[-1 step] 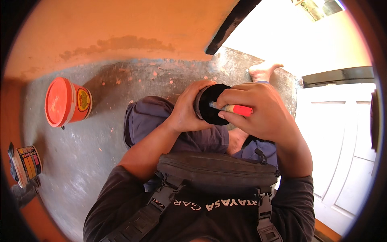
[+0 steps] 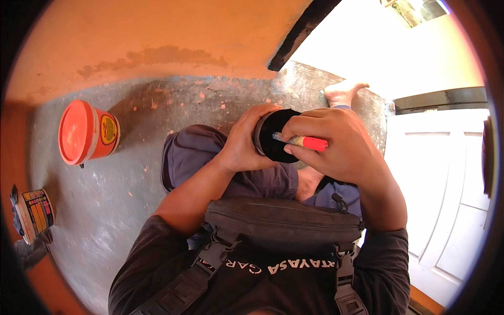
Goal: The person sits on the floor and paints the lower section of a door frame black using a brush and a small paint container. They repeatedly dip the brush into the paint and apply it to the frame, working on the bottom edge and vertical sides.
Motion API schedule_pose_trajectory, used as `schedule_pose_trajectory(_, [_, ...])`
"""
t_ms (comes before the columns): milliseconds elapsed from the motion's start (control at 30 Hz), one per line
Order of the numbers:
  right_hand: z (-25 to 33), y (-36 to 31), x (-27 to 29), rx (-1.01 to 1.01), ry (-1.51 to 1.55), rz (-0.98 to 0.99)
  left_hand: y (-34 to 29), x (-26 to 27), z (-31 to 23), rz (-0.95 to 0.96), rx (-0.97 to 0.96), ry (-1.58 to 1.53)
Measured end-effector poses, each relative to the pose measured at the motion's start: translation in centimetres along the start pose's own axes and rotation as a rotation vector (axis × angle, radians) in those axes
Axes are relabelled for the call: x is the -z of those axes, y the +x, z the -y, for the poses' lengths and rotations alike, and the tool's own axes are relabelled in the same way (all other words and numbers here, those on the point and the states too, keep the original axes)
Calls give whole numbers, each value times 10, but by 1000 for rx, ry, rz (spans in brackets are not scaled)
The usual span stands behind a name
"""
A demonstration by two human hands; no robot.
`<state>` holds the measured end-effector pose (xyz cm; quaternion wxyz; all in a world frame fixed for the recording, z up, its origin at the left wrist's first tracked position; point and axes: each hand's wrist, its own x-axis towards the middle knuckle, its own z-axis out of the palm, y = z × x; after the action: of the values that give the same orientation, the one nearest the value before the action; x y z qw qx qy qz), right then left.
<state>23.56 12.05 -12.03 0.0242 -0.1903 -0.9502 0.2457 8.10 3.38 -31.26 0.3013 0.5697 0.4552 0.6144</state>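
A small round black can (image 2: 256, 137) is held above my lap, its open mouth facing up with a dark black inside. My left hand (image 2: 240, 143) wraps round its left side. My right hand (image 2: 341, 139) pinches a paintbrush (image 2: 315, 144) with a stained pale shaft and a red handle end. The brush slants to the left over the can's mouth; its tip sinks into the black and the bristles cannot be made out. The right fingers partly cover the can's far right rim.
An orange lidded bucket (image 2: 79, 134) stands on the worn grey floor (image 2: 126, 210) to the left. Nearer, a printed carton-like container (image 2: 37, 212) stands by the wall. A black bag (image 2: 283, 223) is strapped across my front. A white panelled door (image 2: 436, 184) is at right.
The brush's red end has shifted very slightly to the left with my right hand. Everything else looks the same.
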Motion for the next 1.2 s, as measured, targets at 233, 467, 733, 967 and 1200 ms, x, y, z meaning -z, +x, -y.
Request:
schedule_pose_trajectory(233, [0,2,0,-41,65,-24,0,1,4,-17,6,-12])
schedule_pose_trajectory(467, [-6,5,-5,-44,24,7,4,1,5,-8,8,-23])
schedule_pose_trajectory(733, [-7,4,-4,-86,38,8,3,1,8,-2,6,-26])
schedule_pose_trajectory(967, [-14,-2,1,-68,176,-108,2,2,9,20,72,-51])
schedule_pose_trajectory(1200, [-41,-13,7,-250,617,-333,4,0,8,-25,102,-129])
